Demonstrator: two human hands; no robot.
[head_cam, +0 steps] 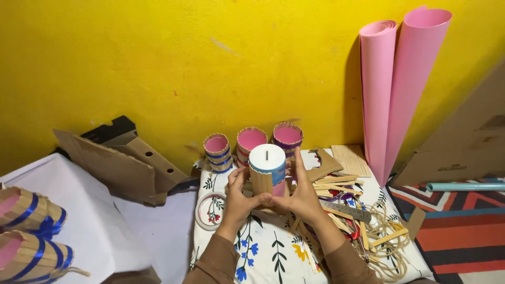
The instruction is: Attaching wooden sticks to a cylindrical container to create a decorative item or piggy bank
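Both my hands hold one upright cylinder [266, 167] above a floral cloth [273, 252]. The cylinder has a white top with a small slot, a blue band and wooden sticks around its side. My left hand [241, 197] cups its left and bottom side. My right hand [302, 193] presses its right side, fingers pointing up. Behind it stand three stick-clad cups with pink insides [217, 151], [250, 143], [288, 135].
A tape roll [208, 211] lies left of my hands. Loose wooden sticks, a metal ruler [347, 211] and twine [392, 239] lie to the right. Pink paper rolls [400, 79] lean on the yellow wall. Cardboard pieces [123, 163] sit at left, more striped stick cups [29, 231] at far left.
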